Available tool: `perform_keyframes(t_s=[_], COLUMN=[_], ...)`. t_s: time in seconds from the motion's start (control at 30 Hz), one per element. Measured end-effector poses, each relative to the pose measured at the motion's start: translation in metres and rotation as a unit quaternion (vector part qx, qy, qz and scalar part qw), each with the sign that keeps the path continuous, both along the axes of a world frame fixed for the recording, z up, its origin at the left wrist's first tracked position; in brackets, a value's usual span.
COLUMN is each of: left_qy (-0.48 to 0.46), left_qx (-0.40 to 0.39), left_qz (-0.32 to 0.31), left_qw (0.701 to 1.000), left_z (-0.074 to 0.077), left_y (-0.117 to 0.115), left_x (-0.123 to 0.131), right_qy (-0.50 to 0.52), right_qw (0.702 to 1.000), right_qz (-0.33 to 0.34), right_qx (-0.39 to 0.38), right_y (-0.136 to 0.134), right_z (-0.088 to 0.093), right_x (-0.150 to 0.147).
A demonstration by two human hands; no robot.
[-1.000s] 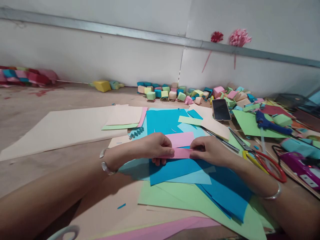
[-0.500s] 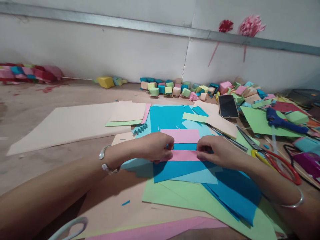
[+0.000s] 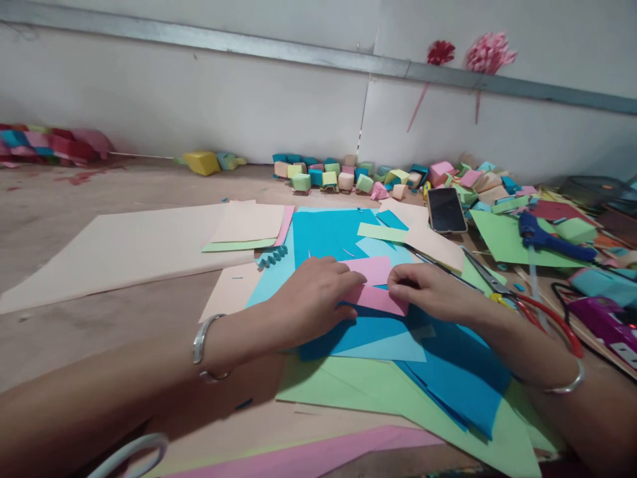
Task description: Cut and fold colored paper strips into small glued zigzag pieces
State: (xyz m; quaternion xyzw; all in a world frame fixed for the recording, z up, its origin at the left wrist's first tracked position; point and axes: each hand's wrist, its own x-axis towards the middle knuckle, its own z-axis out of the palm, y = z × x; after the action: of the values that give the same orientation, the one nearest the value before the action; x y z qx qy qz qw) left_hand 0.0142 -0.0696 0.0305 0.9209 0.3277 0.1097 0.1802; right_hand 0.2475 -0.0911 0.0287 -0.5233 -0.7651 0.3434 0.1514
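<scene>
A small pink paper piece (image 3: pixel 374 287), partly folded, lies on a stack of blue sheets (image 3: pixel 348 328) in the middle of the floor. My left hand (image 3: pixel 313 295) rests palm down on its left end, fingers stretched over the paper and pressing it flat. My right hand (image 3: pixel 423 291) holds the right end, fingers curled and pinched on the paper's edge. Both wrists wear silver bangles. Green sheets (image 3: pixel 378 395) lie under the blue ones.
Red-handled scissors (image 3: pixel 527 305) lie just right of my right hand. A phone (image 3: pixel 446 209), a blue glue gun (image 3: pixel 547 242) and a purple tool (image 3: pixel 604 325) sit further right. Several folded paper cubes (image 3: pixel 358 180) line the wall. Large beige sheets (image 3: pixel 124 249) lie left.
My left hand has gone from pinching the pink paper's end to lying flat over it. The pink piece now sits tilted and pressed down on the blue sheets.
</scene>
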Motion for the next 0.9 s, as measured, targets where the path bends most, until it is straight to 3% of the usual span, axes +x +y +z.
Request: perform_keyframes(t_s=[0.1, 0.2, 0.3, 0.4, 0.5, 0.6, 0.73, 0.9], left_qy=[-0.219, -0.447, -0.519, -0.523, -0.535, -0.483, -0.435, -0.425], left_qx=[-0.019, -0.113, -0.26, -0.347, -0.368, -0.414, -0.467, -0.477], left_qz=[0.095, 0.187, 0.232, 0.235, 0.231, 0.213, 0.115, 0.107], left_qw=[0.971, 0.868, 0.781, 0.742, 0.725, 0.742, 0.761, 0.762], left_z=[0.001, 0.004, 0.003, -0.002, -0.006, -0.005, -0.005, -0.006], left_y=[-0.002, -0.004, -0.005, -0.003, -0.001, -0.004, -0.012, -0.011], left_x=[0.003, 0.008, 0.012, 0.013, 0.012, 0.013, 0.016, 0.018], right_qy=[0.127, 0.269, 0.373, 0.436, 0.478, 0.481, 0.425, 0.305], right_qw=[0.987, 0.942, 0.895, 0.866, 0.841, 0.84, 0.881, 0.943], right_qz=[-0.064, -0.154, -0.194, -0.207, -0.231, -0.239, -0.185, -0.12], right_qx=[-0.073, -0.128, -0.147, -0.136, -0.105, -0.084, -0.088, -0.059], right_y=[0.004, 0.003, -0.002, -0.008, -0.011, -0.014, -0.022, -0.026], right_z=[-0.002, -0.005, -0.006, -0.006, -0.007, -0.011, -0.015, -0.013], right_x=[0.003, -0.002, -0.012, -0.021, -0.025, -0.03, -0.039, -0.04])
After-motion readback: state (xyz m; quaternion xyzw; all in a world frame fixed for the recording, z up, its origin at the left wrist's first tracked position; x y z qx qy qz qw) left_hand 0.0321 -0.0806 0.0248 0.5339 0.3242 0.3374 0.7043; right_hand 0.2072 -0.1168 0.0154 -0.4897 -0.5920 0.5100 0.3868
